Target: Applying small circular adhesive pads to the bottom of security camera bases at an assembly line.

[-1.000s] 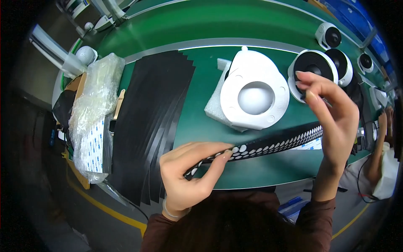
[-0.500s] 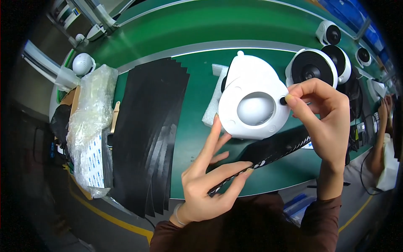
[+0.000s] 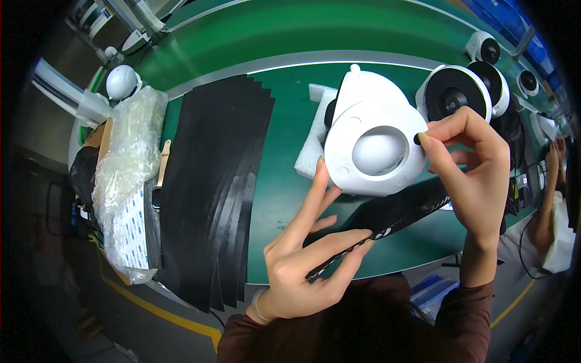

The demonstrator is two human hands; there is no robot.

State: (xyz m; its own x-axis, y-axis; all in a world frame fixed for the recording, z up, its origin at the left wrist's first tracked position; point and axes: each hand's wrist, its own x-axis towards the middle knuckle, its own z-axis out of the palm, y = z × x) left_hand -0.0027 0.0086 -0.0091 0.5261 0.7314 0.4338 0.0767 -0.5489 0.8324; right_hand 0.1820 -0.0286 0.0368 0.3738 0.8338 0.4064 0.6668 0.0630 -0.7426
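Note:
A white rounded plastic housing (image 3: 345,136) with a large round opening rests on the green bench in front of me. A white dome shows through the opening, and shallow round recesses surround it. My right hand (image 3: 475,172) pinches a small black round pad (image 3: 417,138) against the housing's right side. Between thumb and fingers, my left hand (image 3: 305,263) grips a black sheet (image 3: 387,212) with a row of round holes or pale spots along its edge. The left index fingertip touches the housing's lower left edge. A white foam block (image 3: 313,145) lies partly behind the housing.
Overlapping long black sheets (image 3: 212,181) cover the bench's left part. Beside them lie a wooden stick (image 3: 164,162) and clear bubble wrap (image 3: 130,145). White round units with black faces (image 3: 457,95) stand at right. Another person's arm (image 3: 548,206) is at far right.
The housing has shifted slightly right, and both hands have moved a little with it. The right hand still pinches the black pad at its side. The whole view has shifted slightly.

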